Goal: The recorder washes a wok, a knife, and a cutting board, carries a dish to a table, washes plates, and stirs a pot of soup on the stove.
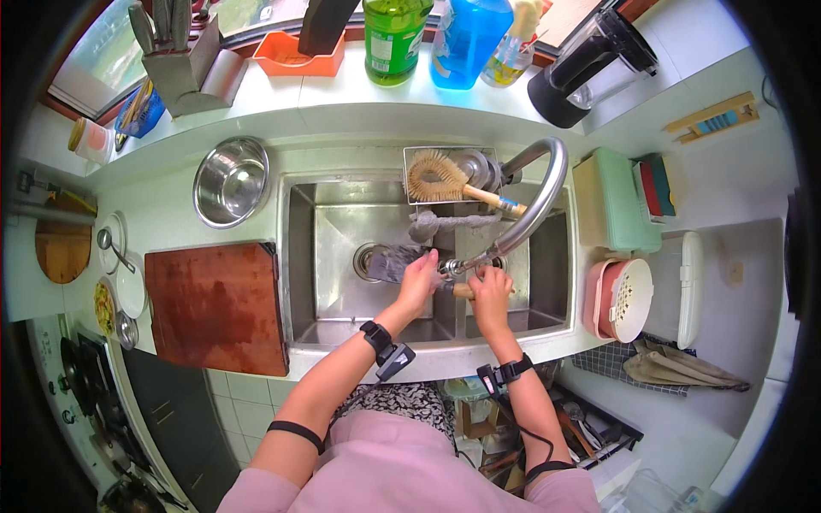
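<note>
A cleaver's dark, wet blade lies over the left basin of the stainless steel double sink, near its drain. My right hand grips the cleaver's wooden handle above the right basin. At the handle end of the blade, the fingers and thumb of my left hand hold the metal; the fingers on its far side are partly hidden. The curved faucet reaches down between both hands, and water appears to run from its spout onto the cleaver.
A wire rack with a bristle brush and a grey cloth sits behind the faucet. Left of the sink are a wooden cutting board and a steel bowl. Pink colanders and a green-lidded box stand right.
</note>
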`<state>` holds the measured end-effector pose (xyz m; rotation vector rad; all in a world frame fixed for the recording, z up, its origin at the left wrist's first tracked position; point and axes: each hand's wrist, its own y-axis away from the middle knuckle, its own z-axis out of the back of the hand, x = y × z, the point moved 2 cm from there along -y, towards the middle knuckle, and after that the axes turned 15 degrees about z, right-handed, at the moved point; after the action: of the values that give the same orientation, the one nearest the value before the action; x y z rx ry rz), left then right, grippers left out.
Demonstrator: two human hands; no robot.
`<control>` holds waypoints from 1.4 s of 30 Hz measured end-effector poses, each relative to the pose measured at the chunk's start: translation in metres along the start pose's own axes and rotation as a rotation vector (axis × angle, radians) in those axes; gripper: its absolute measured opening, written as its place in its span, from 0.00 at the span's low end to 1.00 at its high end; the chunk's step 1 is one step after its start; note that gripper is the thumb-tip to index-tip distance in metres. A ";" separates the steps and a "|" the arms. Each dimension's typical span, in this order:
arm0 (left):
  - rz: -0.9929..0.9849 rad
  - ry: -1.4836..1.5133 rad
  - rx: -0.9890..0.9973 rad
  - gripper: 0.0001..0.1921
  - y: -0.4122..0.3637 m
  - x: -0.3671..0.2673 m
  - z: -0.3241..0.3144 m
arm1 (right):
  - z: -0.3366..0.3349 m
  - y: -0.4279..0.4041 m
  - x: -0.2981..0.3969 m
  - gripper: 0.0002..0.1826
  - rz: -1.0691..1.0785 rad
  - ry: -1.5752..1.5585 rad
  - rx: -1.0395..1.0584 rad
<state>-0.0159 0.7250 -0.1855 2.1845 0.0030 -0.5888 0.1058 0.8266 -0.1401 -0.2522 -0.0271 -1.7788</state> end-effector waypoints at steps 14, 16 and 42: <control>-0.576 -0.683 -0.417 0.12 0.003 -0.015 0.014 | -0.019 -0.005 0.037 0.13 -0.057 -0.099 0.025; -0.804 -1.052 -0.353 0.10 0.020 -0.011 0.018 | -0.019 -0.006 0.038 0.13 -0.046 -0.096 0.027; -0.794 -1.712 -0.100 0.39 0.043 -0.014 0.041 | -0.010 -0.016 0.040 0.12 0.096 -0.143 0.016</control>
<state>-0.0362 0.6696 -0.1697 0.8918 -0.0113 -2.5738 0.0808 0.7902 -0.1407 -0.3630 -0.1287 -1.6617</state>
